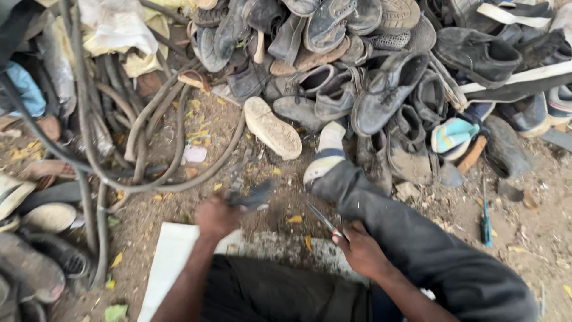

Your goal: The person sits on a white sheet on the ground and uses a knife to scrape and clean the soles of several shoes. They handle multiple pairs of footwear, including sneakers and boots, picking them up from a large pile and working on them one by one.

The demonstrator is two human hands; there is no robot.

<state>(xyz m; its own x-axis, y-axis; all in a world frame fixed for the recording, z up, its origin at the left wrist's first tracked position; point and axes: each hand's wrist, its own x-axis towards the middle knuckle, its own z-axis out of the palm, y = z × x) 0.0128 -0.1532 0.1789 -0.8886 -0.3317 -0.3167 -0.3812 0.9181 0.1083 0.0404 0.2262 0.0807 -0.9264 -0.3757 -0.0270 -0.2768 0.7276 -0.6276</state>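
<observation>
1. Left hand (215,217) clamped on small dark flat rubber/leather piece (253,195), blurred, held above the dirt.
2. Right hand (359,249) closed on thin metal scissors (322,220), tips toward piece.
3. Step, prob.: trimming. Next calls for blades meeting piece edge.
4. Beyond: heap of worn grey shoes (381,65).

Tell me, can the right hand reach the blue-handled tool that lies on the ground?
Probably yes: the blue-handled tool lies on open dirt, but the right hand holds scissors and must cross the outstretched leg.
</observation>
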